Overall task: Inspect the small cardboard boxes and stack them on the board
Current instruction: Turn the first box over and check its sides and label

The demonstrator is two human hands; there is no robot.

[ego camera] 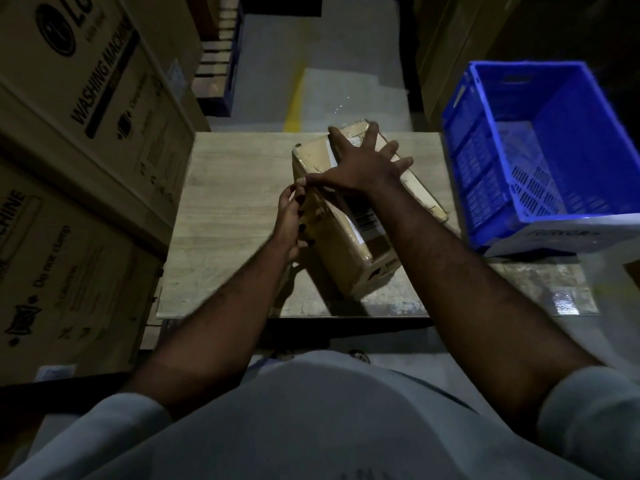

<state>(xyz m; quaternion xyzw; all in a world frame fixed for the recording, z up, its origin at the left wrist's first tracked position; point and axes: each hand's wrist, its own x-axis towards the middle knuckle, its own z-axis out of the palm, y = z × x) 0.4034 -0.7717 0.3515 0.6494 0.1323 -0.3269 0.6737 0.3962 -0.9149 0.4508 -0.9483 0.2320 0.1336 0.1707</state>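
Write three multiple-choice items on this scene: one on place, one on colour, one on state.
1. Where does the crate stand, relative to the board? A left; B right; C underneath.
2. What colour is the crate? A red; B blue; C green.
3. How is the right hand? A spread flat on the box; B clenched; C hanging idle.
Answers: B, its wall rises past the board's right edge; B, its walls are blue; A, straight fingers lie on the box top.
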